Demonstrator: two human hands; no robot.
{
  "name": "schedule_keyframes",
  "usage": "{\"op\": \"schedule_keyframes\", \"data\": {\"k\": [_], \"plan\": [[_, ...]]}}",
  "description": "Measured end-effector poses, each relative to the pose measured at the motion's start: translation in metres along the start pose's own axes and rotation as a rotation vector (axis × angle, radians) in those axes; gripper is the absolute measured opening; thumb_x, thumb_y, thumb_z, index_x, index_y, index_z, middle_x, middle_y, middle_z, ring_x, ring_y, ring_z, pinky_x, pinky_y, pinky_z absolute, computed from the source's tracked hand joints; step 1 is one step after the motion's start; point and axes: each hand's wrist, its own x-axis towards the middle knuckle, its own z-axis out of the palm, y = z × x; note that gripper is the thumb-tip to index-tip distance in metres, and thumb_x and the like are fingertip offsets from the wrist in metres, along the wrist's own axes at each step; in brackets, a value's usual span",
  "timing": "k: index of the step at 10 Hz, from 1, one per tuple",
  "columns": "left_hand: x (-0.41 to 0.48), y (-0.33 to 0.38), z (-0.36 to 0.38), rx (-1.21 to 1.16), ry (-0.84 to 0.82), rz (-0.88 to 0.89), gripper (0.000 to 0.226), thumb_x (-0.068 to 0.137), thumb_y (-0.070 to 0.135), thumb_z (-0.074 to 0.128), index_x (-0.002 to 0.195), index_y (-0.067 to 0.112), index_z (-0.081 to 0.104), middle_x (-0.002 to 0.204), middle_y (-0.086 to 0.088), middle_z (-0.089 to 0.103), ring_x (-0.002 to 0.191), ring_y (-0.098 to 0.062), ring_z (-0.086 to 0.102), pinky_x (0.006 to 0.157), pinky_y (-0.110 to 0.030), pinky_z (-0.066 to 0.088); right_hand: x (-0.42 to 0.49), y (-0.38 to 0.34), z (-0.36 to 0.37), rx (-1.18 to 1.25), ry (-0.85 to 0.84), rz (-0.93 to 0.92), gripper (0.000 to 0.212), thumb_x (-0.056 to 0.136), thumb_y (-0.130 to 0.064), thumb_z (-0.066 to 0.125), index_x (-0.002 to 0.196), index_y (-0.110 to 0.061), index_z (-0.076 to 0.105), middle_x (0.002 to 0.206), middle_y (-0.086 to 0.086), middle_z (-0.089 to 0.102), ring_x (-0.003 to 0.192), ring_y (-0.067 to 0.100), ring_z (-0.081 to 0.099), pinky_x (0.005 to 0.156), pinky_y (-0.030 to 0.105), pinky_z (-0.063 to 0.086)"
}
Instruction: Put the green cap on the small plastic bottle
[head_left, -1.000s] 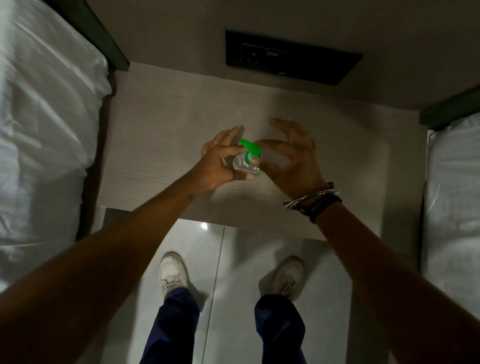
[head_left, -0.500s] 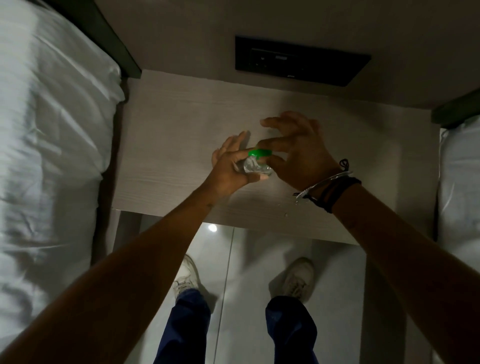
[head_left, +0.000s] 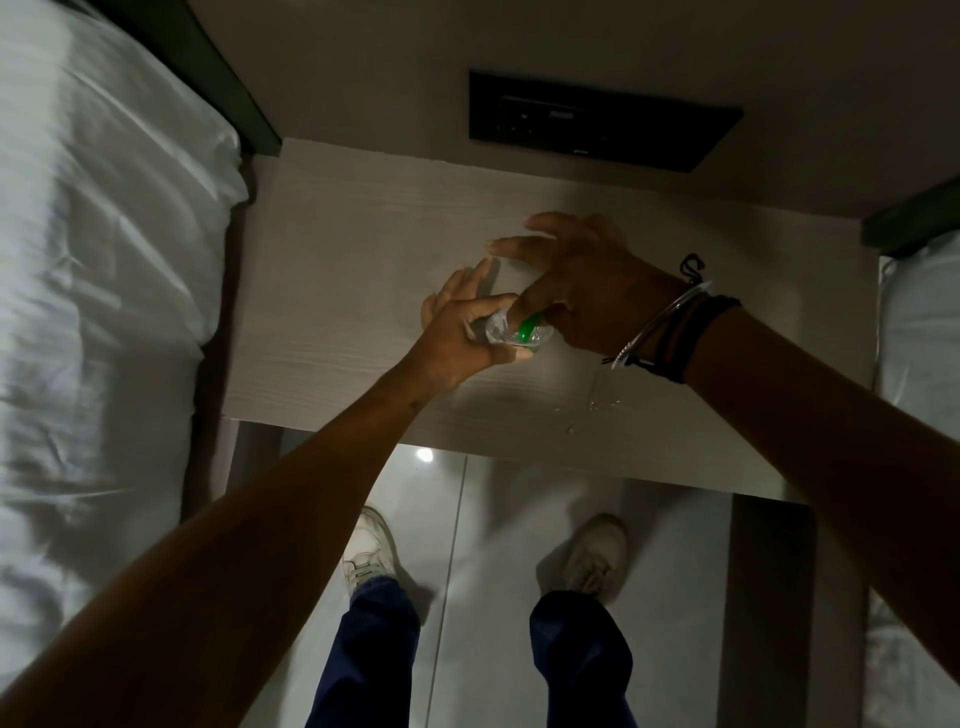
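White bedding (head_left: 98, 291) fills the space to my left, and a second strip of it (head_left: 919, 332) shows at the far right. Between them sits the pale wooden nightstand (head_left: 353, 270), with a dark switch panel (head_left: 597, 122) on the wall above it. Below its front edge I see the glossy floor (head_left: 493, 545) and my two white shoes. Over the middle of the tabletop my left hand (head_left: 462, 332) is wrapped around the small plastic bottle (head_left: 496, 328), thumb across its side, the other fingers stretched out behind it. My right hand (head_left: 587, 291), bangle and dark bands (head_left: 670, 327) at the wrist, pinches the green cap (head_left: 529, 328) at the bottle's mouth with thumb and forefinger, the remaining fingers fanned open. A few water drops (head_left: 597, 402) lie on the wood near the front edge
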Motion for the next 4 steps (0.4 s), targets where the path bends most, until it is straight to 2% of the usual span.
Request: {"op": "schedule_keyframes", "data": {"k": [3, 4], "plan": [[-0.009, 0.017, -0.006, 0.017, -0.004, -0.019, 0.066, 0.066, 0.038, 0.085, 0.126, 0.030, 0.060, 0.163, -0.005, 0.018, 0.150, -0.025, 0.005, 0.119, -0.054, 0.001, -0.006, -0.006, -0.003, 0.011, -0.013, 0.016, 0.027, 0.084, -0.022, 0.069, 0.106, -0.037, 0.069, 0.157, -0.005, 0.024, 0.146, 0.027, 0.008, 0.115, 0.059, 0.007], [-0.011, 0.024, -0.017, 0.040, -0.019, -0.007, 0.087, 0.066, 0.033, 0.086, 0.138, 0.040, 0.038, 0.163, -0.008, 0.012, 0.150, -0.030, 0.003, 0.120, -0.055, 0.004, -0.012, -0.002, -0.002, 0.033, 0.052, -0.012, 0.041, 0.082, -0.016, 0.070, 0.117, -0.035, 0.063, 0.157, -0.002, 0.026, 0.145, 0.029, 0.012, 0.114, 0.057, 0.009]]}}
